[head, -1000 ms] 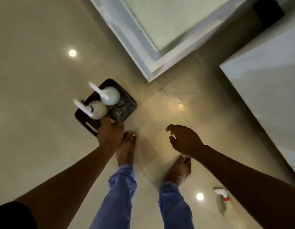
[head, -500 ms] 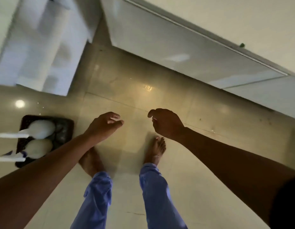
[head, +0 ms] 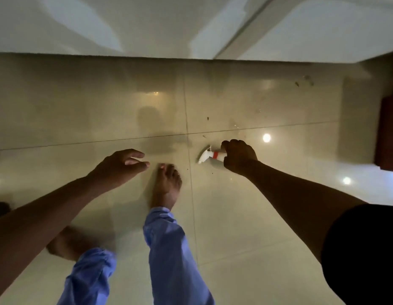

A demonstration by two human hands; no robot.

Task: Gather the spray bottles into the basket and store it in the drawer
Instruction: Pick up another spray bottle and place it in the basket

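Observation:
A white spray bottle [head: 207,155] with a red collar stands on the glossy beige tile floor, right of centre. My right hand [head: 239,156] is closed around its body, which the fingers hide; only the spray head and collar show. My left hand [head: 121,165] hovers over the floor to the left, fingers apart, holding nothing. The dark basket with the other two bottles is out of view, apart from perhaps a dark patch [head: 0,209] at the left edge.
My bare right foot [head: 167,186] is planted between the hands, the other foot [head: 67,243] blurred behind at lower left. White cabinet fronts [head: 191,27] run along the top. A brown wooden piece [head: 389,133] stands at the right edge.
The view has swung right, away from the basket, which has left the frame. My right hand has reached the bottle with the red collar and closed on it. The left hand let go of the basket.

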